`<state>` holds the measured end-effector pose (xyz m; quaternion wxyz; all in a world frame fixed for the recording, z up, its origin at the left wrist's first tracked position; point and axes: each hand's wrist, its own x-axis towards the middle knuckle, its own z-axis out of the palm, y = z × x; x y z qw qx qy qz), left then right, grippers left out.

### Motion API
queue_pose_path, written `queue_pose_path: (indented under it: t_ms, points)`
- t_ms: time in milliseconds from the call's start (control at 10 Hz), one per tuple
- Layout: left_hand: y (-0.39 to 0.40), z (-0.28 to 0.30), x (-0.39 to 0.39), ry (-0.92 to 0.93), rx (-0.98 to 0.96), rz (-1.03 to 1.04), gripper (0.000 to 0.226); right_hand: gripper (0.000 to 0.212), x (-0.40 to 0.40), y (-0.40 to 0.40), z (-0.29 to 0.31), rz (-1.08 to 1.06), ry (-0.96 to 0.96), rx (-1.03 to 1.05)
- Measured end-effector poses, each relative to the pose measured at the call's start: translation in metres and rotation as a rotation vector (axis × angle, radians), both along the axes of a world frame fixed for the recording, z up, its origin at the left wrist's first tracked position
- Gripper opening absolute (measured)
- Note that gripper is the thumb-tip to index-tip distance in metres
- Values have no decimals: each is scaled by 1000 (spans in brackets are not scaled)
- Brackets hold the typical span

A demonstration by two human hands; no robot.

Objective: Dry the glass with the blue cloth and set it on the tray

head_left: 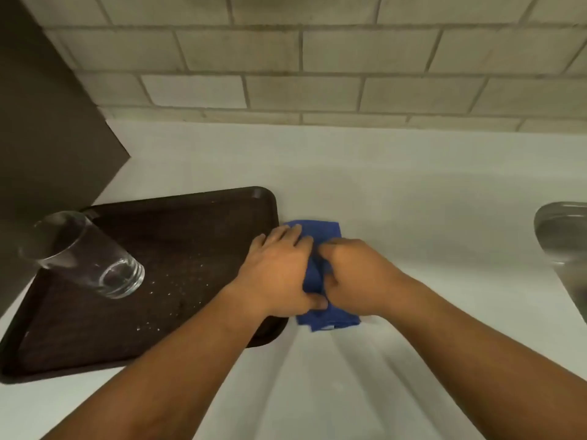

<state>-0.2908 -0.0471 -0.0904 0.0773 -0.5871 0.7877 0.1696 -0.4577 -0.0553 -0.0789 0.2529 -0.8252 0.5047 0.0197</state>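
Nearest the camera, two bare forearms are reaching out over the white worktop (pixel 413 192). The left hand (pixel 279 268) is lying across the blue cloth (pixel 320 230), fingers curled down onto it and thumb tucked under its near edge, while the right hand (pixel 355 274) is bunching the same cloth in closed fingers. The cloth is sitting on the worktop just beside the right rim of the dark tray (pixel 190 198). Further off, the glass (pixel 85 255) is standing upright on the tray's far left part, with droplets scattered on the tray near it. To the right, a steel sink (pixel 562 236) is showing at the edge. The glass looks placed already, so the hands are probably gathering or folding the cloth; doing this well means keeping both hands pressing evenly and squaring the folds clear of the tray's wet surface.
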Motion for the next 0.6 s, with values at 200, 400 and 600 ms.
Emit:
queue_pose_path:
  t_ms: [200, 400, 600]
  points:
    - [-13, -40, -24, -200, -37, -87, 141, 98, -12, -6, -49, 146, 235, -53]
    - [-20, -49, -23, -249, -68, -112, 141, 88, -4, -11, -55, 89, 196, -8]
    - [-28, -17, -1, -83, -42, -120, 142, 100, 25, -25, -23, -2, 293, 19]
